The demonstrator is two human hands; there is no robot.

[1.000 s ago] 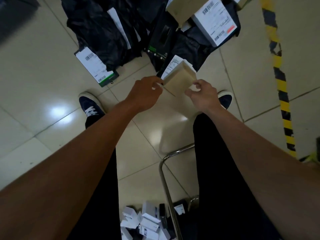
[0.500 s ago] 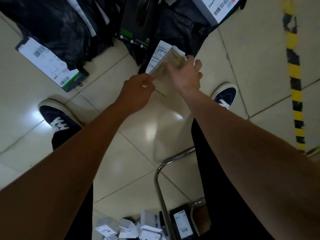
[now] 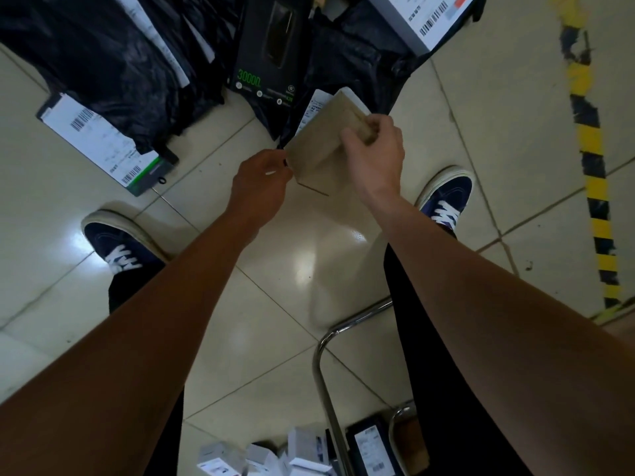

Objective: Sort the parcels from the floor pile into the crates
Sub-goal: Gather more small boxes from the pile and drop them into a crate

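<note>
A small brown cardboard parcel [image 3: 318, 149] with a white label on its far side hangs in the air above the floor tiles. My right hand [image 3: 374, 156] grips its right end, fingers curled over the top edge. My left hand [image 3: 261, 183] pinches its lower left corner. Behind it lies the floor pile: black plastic bags [image 3: 113, 60], a black box printed 30000 [image 3: 266, 53], a flat black parcel with a white label [image 3: 106, 142] and a grey box with barcodes [image 3: 422, 18]. At the bottom edge sit several small white boxes [image 3: 275, 455].
A chrome tube frame [image 3: 326, 365] curves up beside my right leg. My blue shoes [image 3: 117, 245] stand on the glossy tiles at either side. Yellow and black tape [image 3: 591, 173] runs along the floor on the right.
My right hand went from the parcel's near corner to over its top right end. The parcel tilted so its brown face shows. The view slid toward the pile and back.
</note>
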